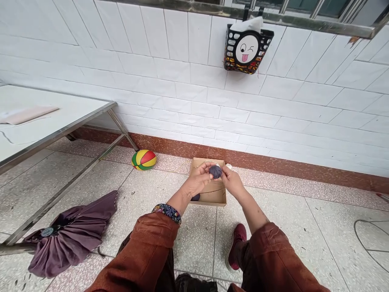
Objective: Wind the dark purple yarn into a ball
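A small ball of dark grey-purple yarn [215,172] is held up over a shallow cardboard box [217,199] on the floor. My left hand [198,181] is closed around its left side, thumb below and fingers above. At the right edge of the ball, my right hand [233,183] is closed in a pinch on it; whether a loose strand is between those fingertips is too small to tell. Inside the box, a dark round thing [195,197] lies partly hidden by my left wrist. A thin dark strand [214,191] runs across the box.
A striped ball [144,159] lies by the wall, left of the box. A purple umbrella [75,235] rests near the metal-framed table [60,95]. One black basket [249,50] hangs from the window bars. At the right is a wire frame [364,239].
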`<state>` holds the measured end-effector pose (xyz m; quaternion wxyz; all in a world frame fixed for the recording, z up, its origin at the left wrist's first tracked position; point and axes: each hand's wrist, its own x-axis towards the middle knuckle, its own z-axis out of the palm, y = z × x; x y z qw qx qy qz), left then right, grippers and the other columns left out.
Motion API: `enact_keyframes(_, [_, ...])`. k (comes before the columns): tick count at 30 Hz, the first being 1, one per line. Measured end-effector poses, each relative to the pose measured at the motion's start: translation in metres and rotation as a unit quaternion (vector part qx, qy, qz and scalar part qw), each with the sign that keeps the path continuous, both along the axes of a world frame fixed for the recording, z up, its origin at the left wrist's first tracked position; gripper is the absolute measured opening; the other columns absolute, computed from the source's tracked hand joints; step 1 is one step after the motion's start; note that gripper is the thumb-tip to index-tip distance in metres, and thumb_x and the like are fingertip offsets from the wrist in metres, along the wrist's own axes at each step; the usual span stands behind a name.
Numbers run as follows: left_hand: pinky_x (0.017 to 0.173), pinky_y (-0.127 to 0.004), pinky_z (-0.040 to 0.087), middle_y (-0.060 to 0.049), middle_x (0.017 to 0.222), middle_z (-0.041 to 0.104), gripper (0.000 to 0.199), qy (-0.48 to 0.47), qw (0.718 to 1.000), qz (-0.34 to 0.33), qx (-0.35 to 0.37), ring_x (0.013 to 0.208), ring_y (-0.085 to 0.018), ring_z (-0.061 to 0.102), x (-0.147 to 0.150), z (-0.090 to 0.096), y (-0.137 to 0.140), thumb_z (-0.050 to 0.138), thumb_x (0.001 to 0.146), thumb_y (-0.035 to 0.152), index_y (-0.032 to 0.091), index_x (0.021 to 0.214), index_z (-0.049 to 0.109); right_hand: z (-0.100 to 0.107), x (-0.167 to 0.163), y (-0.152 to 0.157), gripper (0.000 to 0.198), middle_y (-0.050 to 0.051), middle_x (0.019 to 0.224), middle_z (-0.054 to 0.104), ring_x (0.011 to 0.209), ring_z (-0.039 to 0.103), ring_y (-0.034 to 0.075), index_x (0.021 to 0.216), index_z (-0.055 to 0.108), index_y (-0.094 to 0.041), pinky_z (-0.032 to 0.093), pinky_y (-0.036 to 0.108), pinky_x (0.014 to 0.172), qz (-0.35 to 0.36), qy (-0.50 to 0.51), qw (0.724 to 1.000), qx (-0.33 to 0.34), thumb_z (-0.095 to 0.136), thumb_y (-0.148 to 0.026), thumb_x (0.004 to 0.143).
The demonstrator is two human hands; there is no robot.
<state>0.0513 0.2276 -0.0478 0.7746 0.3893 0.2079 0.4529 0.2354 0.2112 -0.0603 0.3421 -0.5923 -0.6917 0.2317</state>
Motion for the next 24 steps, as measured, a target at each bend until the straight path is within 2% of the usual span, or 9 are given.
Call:
enact_keyframes(3, [0.085, -0.032, 0.050, -0.008, 0.106, 0.071, 0.040, 0.001, 0.998, 0.057, -0.025, 0.093, -0.018, 0.065, 0.003, -0.003, 0.008, 0.085, 0.067, 0.021, 0.016, 0.104, 0.068, 0.001, -0.008, -0.006, 0.018, 0.002, 0.077, 0.064, 0.069, 0.058, 0.019, 0.091, 0.060, -0.023, 0.040, 0.027, 0.064, 0.053, -0.048, 0.997, -0.006, 0.046, -0.031, 0.099])
enact_keyframes(6, [0.082, -0.030, 0.049, -0.005, 0.099, 0.071, 0.038, 0.063, 0.988, 0.137, -0.031, 0.089, -0.016, 0.064, 0.003, -0.012, 0.016, 0.084, 0.065, 0.020, 0.016, 0.099, 0.066, 0.009, -0.012, -0.013, 0.020, 0.002, 0.079, 0.063, 0.069, 0.057, 0.017, 0.087, 0.059, -0.022, 0.041, 0.027, 0.066, 0.116, -0.044, 0.992, 0.016, 0.046, -0.030, 0.100])
enact_keyframes(9, [0.085, -0.032, 0.048, -0.003, 0.095, 0.070, 0.042, 0.130, 0.970, 0.203, -0.014, 0.089, -0.016, 0.064, 0.001, -0.023, 0.023, 0.082, 0.062, 0.019, 0.016, 0.099, 0.063, 0.019, -0.013, -0.021, 0.023, 0.000, 0.077, 0.060, 0.068, 0.055, 0.015, 0.083, 0.058, -0.022, 0.041, 0.027, 0.068, 0.187, -0.002, 0.982, 0.027, 0.047, -0.032, 0.101])
enact_keyframes(11, [0.087, -0.033, 0.048, -0.003, 0.095, 0.070, 0.043, 0.167, 0.961, 0.220, 0.014, 0.089, -0.017, 0.064, -0.001, -0.029, 0.027, 0.080, 0.061, 0.019, 0.017, 0.100, 0.061, 0.027, -0.012, -0.026, 0.026, -0.001, 0.075, 0.058, 0.066, 0.052, 0.014, 0.083, 0.059, -0.022, 0.041, 0.027, 0.066, 0.218, 0.041, 0.975, 0.026, 0.048, -0.036, 0.102])
enact_keyframes(13, [0.086, -0.033, 0.047, -0.003, 0.094, 0.069, 0.044, 0.215, 0.951, 0.219, 0.046, 0.089, -0.017, 0.064, -0.003, -0.030, 0.029, 0.078, 0.059, 0.017, 0.017, 0.100, 0.060, 0.034, -0.008, -0.029, 0.028, 0.000, 0.074, 0.059, 0.065, 0.052, 0.015, 0.085, 0.062, -0.022, 0.041, 0.027, 0.064, 0.217, 0.087, 0.972, 0.024, 0.050, -0.042, 0.101])
enact_keyframes(16, [0.078, -0.030, 0.046, -0.002, 0.094, 0.064, 0.055, 0.295, 0.933, 0.186, 0.089, 0.086, -0.016, 0.060, -0.004, -0.026, 0.025, 0.078, 0.054, 0.012, 0.018, 0.105, 0.058, 0.040, 0.000, -0.027, 0.032, 0.002, 0.081, 0.064, 0.073, 0.057, 0.017, 0.090, 0.065, -0.022, 0.044, 0.029, 0.069, 0.165, 0.155, 0.973, 0.042, 0.052, -0.049, 0.100])
enact_keyframes(19, [0.073, -0.028, 0.045, -0.002, 0.097, 0.061, 0.073, 0.323, 0.930, 0.095, 0.147, 0.085, -0.016, 0.059, -0.004, -0.016, 0.012, 0.077, 0.054, 0.008, 0.021, 0.122, 0.055, 0.039, 0.010, -0.017, 0.034, 0.003, 0.086, 0.065, 0.078, 0.058, 0.019, 0.092, 0.066, -0.022, 0.045, 0.030, 0.073, 0.084, 0.187, 0.976, 0.072, 0.052, -0.052, 0.099])
enact_keyframes(22, [0.082, -0.031, 0.047, -0.003, 0.104, 0.062, 0.081, 0.267, 0.944, -0.026, 0.191, 0.091, -0.016, 0.061, -0.005, -0.006, -0.002, 0.076, 0.060, 0.008, 0.024, 0.135, 0.052, 0.030, 0.017, -0.006, 0.032, 0.001, 0.080, 0.062, 0.070, 0.053, 0.017, 0.090, 0.065, -0.022, 0.042, 0.030, 0.068, 0.006, 0.169, 0.983, 0.070, 0.051, -0.050, 0.099])
enact_keyframes(24, [0.086, -0.032, 0.047, -0.005, 0.108, 0.063, 0.080, 0.200, 0.961, -0.065, 0.179, 0.097, -0.017, 0.062, -0.008, -0.001, -0.008, 0.077, 0.063, 0.010, 0.026, 0.138, 0.052, 0.022, 0.018, -0.001, 0.029, 0.000, 0.076, 0.060, 0.067, 0.051, 0.017, 0.088, 0.063, -0.022, 0.040, 0.029, 0.065, -0.026, 0.141, 0.988, 0.062, 0.050, -0.047, 0.098])
